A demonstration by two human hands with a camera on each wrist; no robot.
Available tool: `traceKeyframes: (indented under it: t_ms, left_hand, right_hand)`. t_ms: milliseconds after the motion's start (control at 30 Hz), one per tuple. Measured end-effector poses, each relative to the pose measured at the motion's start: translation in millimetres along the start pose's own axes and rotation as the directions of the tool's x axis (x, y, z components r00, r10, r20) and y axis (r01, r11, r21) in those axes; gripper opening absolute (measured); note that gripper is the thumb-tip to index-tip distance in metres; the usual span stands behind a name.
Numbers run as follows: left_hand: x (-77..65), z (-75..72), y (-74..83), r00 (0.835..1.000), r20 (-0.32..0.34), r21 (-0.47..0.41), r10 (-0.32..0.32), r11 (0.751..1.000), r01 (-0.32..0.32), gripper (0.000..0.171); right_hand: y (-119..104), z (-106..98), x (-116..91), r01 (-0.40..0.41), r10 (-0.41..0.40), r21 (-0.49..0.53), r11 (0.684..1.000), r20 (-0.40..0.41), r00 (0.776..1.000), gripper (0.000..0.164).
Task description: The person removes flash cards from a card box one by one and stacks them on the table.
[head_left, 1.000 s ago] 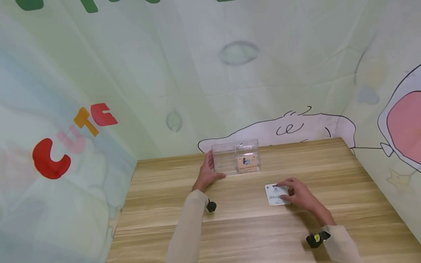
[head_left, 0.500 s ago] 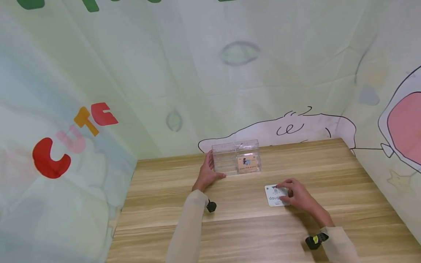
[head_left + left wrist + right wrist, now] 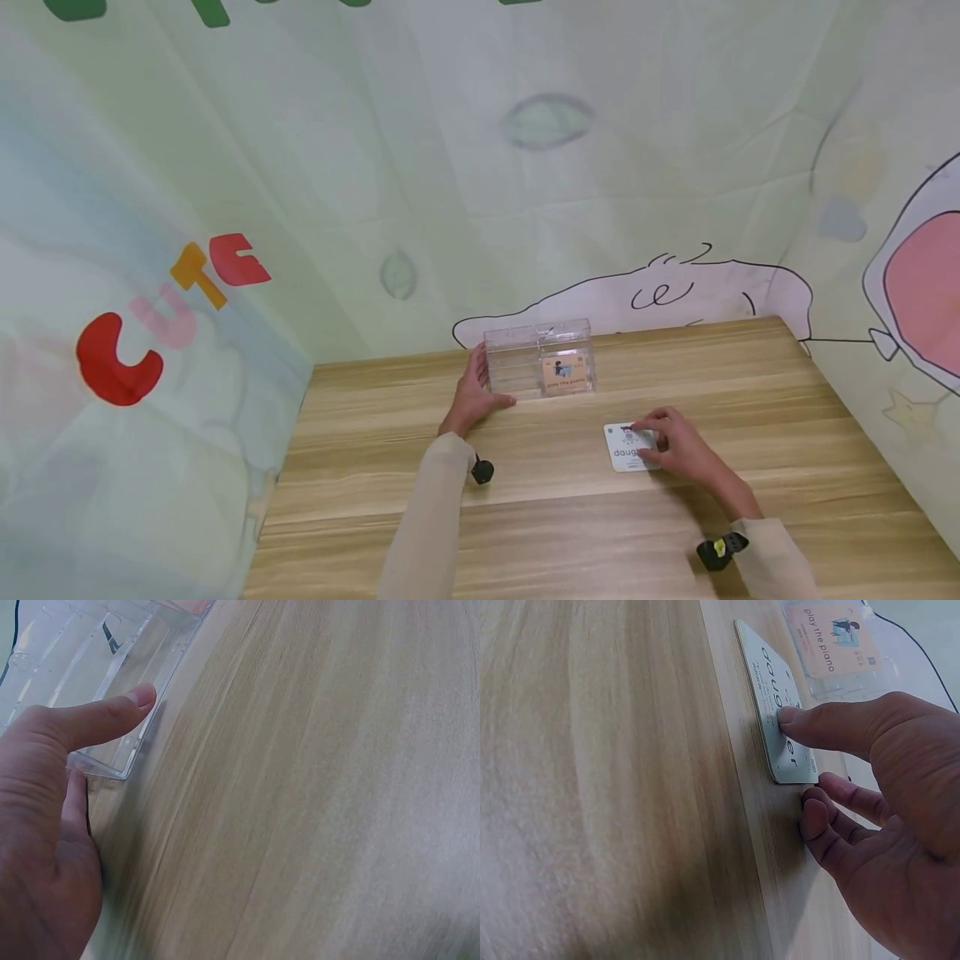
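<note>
At the back of the table stands a clear plastic box (image 3: 513,371) with compartments; a peach "play the piano" flash card (image 3: 564,374) is in its right part. My left hand (image 3: 474,398) holds the box's left end, thumb along the front edge and fingers round the side. To the right and nearer lies a white "daughter" flash card (image 3: 624,447), perhaps a thin stack. My right hand (image 3: 681,443) grips it at its right side, the thumb (image 3: 799,724) on its face and other fingertips by its edge. The index finger's contact is hidden in the right wrist view.
The wood-grain table (image 3: 555,533) ends at the back against a printed cloth backdrop (image 3: 450,167). More cloth hangs on the left and right. A black wrist camera (image 3: 482,471) sits at the left cuff, another (image 3: 722,550) at the right.
The right hand and the white flash card have shifted very slightly to the left and nearer. The left hand and the clear box have stayed in place.
</note>
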State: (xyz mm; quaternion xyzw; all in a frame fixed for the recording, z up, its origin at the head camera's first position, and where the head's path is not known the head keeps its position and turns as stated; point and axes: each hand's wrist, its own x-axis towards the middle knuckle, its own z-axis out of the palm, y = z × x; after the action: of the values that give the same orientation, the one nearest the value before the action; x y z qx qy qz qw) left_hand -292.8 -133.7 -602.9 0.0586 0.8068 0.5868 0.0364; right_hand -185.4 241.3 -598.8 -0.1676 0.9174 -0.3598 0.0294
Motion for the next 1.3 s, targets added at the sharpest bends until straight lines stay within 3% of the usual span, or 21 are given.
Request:
traceKeyframes:
  t_ms: [733, 1000, 1300]
  left_hand:
    - [-1.5, -1.6, 2.1, 1.0, -0.002, 0.029, -0.01, 1.0, 0.01, 0.121]
    - [-1.2, -2.8, -0.3, 1.0, 0.005, 0.002, -0.01, 1.0, 0.01, 0.118]
    - [-0.4, -1.8, -1.8, 1.0, 0.008, 0.007, -0.015, 1.0, 0.015, 0.12]
  right_hand:
    - [-2.8, -4.1, 3.8, -0.028, 0.029, 0.024, 0.999, -0.013, 1.0, 0.047]
    - [-9.6, -8.5, 17.4, 0.009, -0.009, -0.009, 1.0, -0.021, 1.0, 0.05]
    - [-14.3, -13.9, 42.8, 0.098, -0.098, 0.027, 0.995, 0.005, 0.995, 0.056]
